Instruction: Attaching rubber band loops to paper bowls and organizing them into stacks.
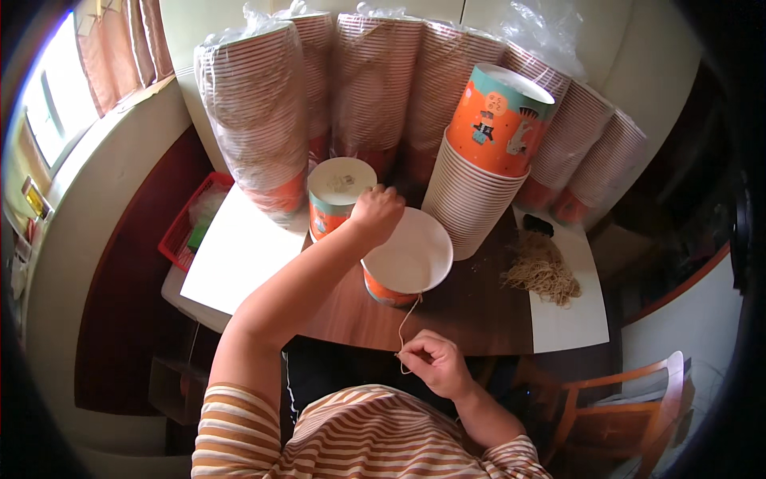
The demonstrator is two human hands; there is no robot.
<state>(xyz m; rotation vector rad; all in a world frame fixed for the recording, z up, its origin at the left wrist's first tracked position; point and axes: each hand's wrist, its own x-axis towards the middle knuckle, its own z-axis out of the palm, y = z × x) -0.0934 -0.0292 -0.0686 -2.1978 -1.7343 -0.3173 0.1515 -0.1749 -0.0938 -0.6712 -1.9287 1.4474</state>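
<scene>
A string (408, 313) hanging from the near side of a paper bucket (408, 254) mid-table is pinched in the right hand's (435, 363) fingertips; the left hand (378, 214) is curled at the far-left rim, its grip hidden. A handle is apparently being fitted, steady tension probably needed next, with room left toward the near table edge (495, 354), stacked buckets (471, 199) crowding behind.

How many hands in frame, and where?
2. Left hand at the right side of the white-topped bucket; right hand pinching the string, nearer the body. No others show.
</scene>
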